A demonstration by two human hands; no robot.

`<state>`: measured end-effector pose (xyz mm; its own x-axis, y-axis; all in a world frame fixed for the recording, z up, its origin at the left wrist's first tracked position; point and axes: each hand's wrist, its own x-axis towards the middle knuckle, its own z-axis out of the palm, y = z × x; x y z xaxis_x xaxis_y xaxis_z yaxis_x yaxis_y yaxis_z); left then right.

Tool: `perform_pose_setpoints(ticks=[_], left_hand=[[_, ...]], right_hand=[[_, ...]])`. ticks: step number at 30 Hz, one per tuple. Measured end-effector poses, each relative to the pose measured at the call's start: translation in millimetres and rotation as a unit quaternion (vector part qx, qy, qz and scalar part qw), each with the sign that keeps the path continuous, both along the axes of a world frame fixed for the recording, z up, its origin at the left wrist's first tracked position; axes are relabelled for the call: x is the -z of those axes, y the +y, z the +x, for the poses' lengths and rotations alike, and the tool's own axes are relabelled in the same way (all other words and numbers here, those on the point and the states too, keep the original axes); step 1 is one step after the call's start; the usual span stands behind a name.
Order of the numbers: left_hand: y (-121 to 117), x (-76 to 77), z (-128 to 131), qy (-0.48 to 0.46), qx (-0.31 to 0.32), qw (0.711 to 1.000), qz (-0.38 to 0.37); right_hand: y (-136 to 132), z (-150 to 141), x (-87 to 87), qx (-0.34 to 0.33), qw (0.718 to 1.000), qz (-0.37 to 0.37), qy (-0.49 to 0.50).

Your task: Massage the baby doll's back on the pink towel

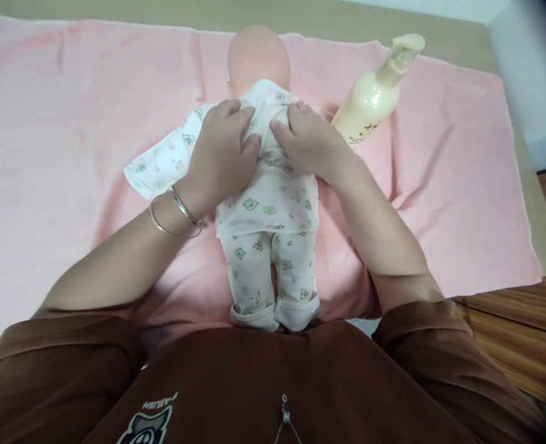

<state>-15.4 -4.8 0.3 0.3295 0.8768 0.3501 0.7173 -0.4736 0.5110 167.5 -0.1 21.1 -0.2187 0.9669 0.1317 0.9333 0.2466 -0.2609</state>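
Observation:
A baby doll [258,58] lies lengthwise in front of me, its smooth head at the far end and no face showing. It has on a white printed shirt [273,206] and matching trousers [296,265] with turned-up cuffs. At the upper left of the shirt, my left hand [227,148] has its fingers bent over the cloth, thumb toward the middle. My right hand [307,135] is closed on the cloth at the opposite side, below the neck. Bunched fabric shows between the two thumbs. One long sleeve [162,160] stretches out flat to the left.
Underneath is a pink cloth [458,185] with wrinkles, spread over a light wooden table [476,43]. A pale yellow pump bottle [370,98] is right of the doll, close to my right hand. Brown wooden boards [522,327] show beyond the table at lower right.

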Motion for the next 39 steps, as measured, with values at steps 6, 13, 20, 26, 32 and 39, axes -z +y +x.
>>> perform_pose_setpoints(ticks=[6,13,20,26,32,39], left_hand=[[21.3,19.7,0.5,0.009,-0.088,0.996,-0.017],[-9.0,-0.1,3.3,0.047,0.028,0.997,0.050],[23.1,14.6,-2.7,-0.015,-0.056,0.998,-0.038],[-17.4,-4.1,6.2,-0.019,0.033,0.999,0.002],[7.0,0.9,2.6,-0.032,-0.041,0.997,-0.049],[26.4,26.8,-3.1,-0.034,-0.048,0.998,-0.007]], right_hand=[[-32.9,-33.0,-7.0,-0.042,0.999,0.006,-0.018],[5.3,-13.9,2.9,0.029,0.998,-0.020,0.049],[-36.7,-33.8,-3.1,-0.039,0.997,0.046,-0.046],[0.6,-10.9,4.6,-0.006,0.999,0.034,0.016],[-10.5,-15.3,3.5,-0.008,0.999,0.035,-0.008],[2.1,-7.2,6.9,0.009,0.999,-0.012,0.050]])
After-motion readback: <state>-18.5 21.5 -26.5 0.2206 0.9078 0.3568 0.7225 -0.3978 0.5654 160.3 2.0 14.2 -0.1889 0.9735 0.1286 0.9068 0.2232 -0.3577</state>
